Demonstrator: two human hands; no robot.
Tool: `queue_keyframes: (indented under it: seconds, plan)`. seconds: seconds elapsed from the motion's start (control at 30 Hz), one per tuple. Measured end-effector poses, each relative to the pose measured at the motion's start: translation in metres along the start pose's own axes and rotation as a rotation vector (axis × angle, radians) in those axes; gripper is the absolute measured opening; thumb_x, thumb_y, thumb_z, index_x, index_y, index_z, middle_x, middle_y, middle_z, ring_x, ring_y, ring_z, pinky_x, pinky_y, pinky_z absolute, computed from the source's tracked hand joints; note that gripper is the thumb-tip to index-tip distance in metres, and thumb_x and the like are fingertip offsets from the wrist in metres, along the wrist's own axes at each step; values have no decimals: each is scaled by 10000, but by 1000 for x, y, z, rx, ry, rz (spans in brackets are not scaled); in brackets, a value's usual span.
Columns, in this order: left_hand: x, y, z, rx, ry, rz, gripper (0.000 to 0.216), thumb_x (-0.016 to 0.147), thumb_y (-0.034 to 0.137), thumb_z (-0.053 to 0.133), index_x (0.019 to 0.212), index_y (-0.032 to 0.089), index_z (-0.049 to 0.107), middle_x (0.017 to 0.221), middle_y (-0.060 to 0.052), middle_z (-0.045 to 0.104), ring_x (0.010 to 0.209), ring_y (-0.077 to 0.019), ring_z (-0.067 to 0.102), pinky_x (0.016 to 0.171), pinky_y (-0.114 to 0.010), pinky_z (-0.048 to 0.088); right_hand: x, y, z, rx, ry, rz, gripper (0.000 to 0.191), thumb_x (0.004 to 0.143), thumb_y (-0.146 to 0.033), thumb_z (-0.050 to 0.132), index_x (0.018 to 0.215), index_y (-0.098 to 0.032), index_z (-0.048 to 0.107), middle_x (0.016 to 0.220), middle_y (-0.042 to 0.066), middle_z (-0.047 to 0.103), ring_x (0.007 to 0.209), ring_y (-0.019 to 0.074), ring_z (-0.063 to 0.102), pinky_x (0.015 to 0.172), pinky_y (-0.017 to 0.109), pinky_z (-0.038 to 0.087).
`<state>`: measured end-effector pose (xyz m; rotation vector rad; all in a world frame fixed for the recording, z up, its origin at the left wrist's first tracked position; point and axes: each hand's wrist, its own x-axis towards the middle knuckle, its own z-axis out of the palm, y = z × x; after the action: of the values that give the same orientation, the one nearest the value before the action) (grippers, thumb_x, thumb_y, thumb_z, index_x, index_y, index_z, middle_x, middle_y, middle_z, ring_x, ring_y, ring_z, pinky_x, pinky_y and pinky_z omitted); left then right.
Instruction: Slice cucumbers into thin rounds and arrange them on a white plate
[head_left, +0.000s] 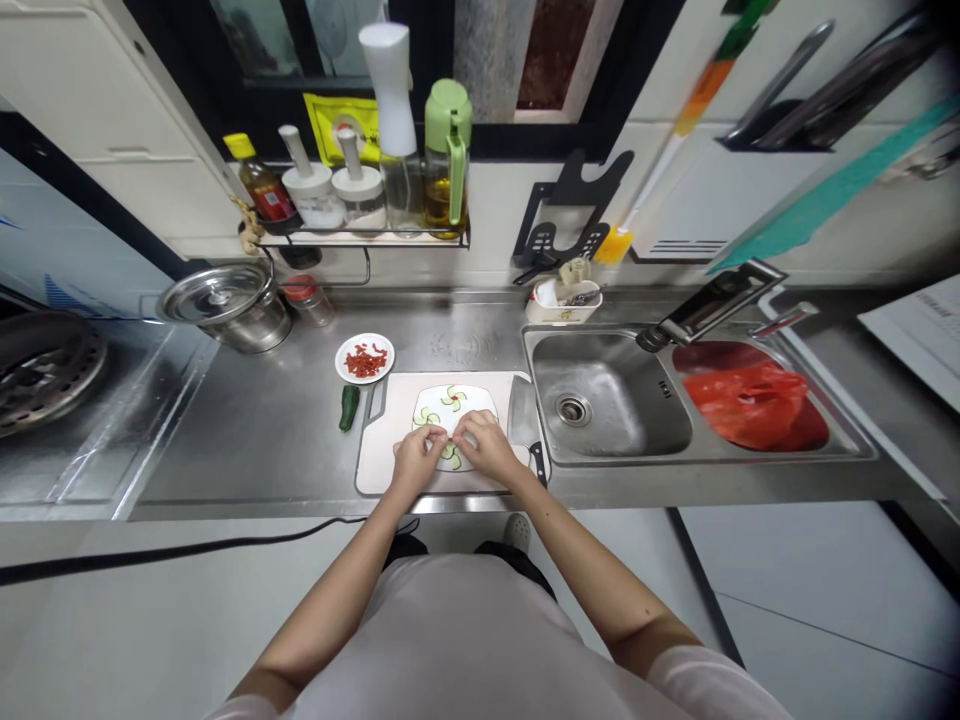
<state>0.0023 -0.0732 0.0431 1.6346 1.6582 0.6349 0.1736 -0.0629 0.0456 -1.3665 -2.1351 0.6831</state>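
Note:
A white square plate [480, 397] lies on a pale cutting board [401, 390], with cucumber slices [453, 398] set out in pinwheel shapes, at least one with a red bit at its centre. Over the plate's near half, my left hand [420, 458] and my right hand [487, 445] meet with fingertips pinched close together. Whatever lies between the fingers is too small to make out. A knife [523, 412] rests along the board's right side. Beyond the board's left corner stands a small white dish [342, 357] of red pieces [366, 361], with a cucumber piece [349, 408] in front of it.
A steel double sink [615, 400] is at the right, a red plastic bag [750, 400] in its smaller basin. A lidded steel pot [232, 305] and a red-capped jar [309, 300] stand at the back left. Above hangs a rack [420, 240] of seasoning bottles.

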Motion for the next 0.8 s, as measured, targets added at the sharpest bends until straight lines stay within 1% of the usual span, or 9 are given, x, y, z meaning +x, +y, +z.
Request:
queue_keyframes:
  seconds: [0.13,0.3,0.47,0.8]
  plan:
    - [-3,1,0,148,13,8,195,855,346,523,929,241,670,865,-4,692,810,-173,582,798,-316,354,-8,7,10,-105,-39,79,141,886,-268,516,825,-208,628,930,42,592,942,203,455,832,332,338]
    - [-6,-2,5,252,-37,-2,165,853,305,535,946,251,661,894,-19,688,939,-217,575,849,-353,321,-14,11,21,-187,-69,139,158,890,-262,500,833,-203,635,934,40,592,955,204,446,844,343,300]
    - [-5,-4,9,291,-85,-17,155,861,294,528,935,246,655,921,-31,686,965,-225,564,851,-366,300,-15,12,28,-216,-92,147,171,896,-265,487,820,-201,627,935,42,592,972,212,439,862,365,279]
    - [-2,-6,16,326,-121,-11,150,863,309,530,915,245,656,914,-37,675,965,-234,548,845,-373,283,-16,14,32,-247,-122,134,187,893,-270,486,810,-192,634,954,51,583,986,212,429,854,365,268]
